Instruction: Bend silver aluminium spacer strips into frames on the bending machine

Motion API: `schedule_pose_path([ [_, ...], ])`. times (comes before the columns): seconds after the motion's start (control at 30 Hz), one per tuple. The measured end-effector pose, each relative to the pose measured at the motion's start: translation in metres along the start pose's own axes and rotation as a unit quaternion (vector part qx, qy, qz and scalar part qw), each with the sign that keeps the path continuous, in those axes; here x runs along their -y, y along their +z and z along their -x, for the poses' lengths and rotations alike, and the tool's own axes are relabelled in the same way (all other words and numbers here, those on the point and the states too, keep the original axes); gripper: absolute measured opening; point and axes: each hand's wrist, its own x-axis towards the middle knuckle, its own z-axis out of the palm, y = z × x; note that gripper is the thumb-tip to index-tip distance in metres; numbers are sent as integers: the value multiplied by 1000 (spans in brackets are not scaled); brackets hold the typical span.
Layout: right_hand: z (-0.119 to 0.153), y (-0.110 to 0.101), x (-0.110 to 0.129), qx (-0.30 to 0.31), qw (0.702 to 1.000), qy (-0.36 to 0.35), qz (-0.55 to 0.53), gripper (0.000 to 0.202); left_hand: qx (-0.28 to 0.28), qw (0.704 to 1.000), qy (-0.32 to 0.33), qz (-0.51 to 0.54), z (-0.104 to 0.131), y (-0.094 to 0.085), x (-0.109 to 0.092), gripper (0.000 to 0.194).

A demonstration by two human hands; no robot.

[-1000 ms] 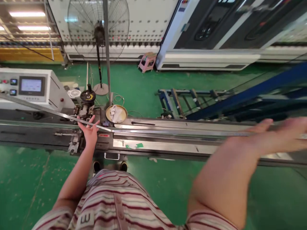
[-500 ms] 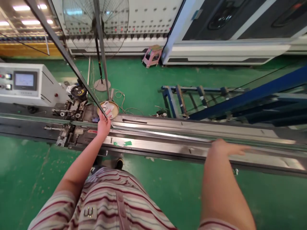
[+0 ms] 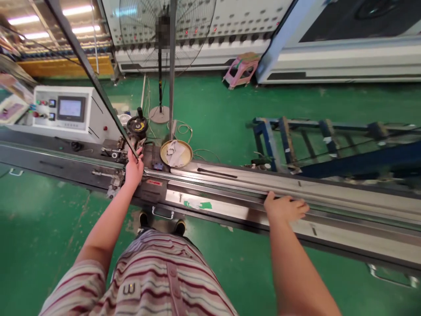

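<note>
My left hand (image 3: 134, 172) is closed around the lower end of a long thin metal bar (image 3: 95, 81) that slants up and to the left. It is beside the metal clamp mechanism (image 3: 115, 182) on the bench. My right hand (image 3: 285, 210) lies palm down over the long rail, its fingers stretched to the right and its thumb at a thin silvery strip (image 3: 210, 182). This strip runs along the rail between both hands. A second upright bar (image 3: 172, 70) rises behind the bench.
A round tray (image 3: 189, 158) with a crumpled cloth (image 3: 175, 151) and a dark rod (image 3: 217, 173) are along the bench's back. A control box (image 3: 94, 116) with a screen stands left. Behind are a fan base (image 3: 159, 115), a pink stool (image 3: 241, 72) and a blue rack (image 3: 286, 140).
The view has shifted left. My left hand has moved left from the tray to the clamp mechanism, with the slanted bar in it. My right hand has slid left along the rail.
</note>
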Motion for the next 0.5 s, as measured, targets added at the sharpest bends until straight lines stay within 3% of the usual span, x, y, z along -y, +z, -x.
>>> schedule_pose_path([
  [0.17,63,16,50,-31,995,-87,32,61,-23,1000,-10,-16,-23,-78,43,75],
  [0.37,137,26,128,-16,991,-125,53,55,-37,997,-15,-68,-51,-168,90,73],
  [0.5,182,22,165,12,983,-178,38,59,-50,992,-45,-109,-69,-230,111,72],
])
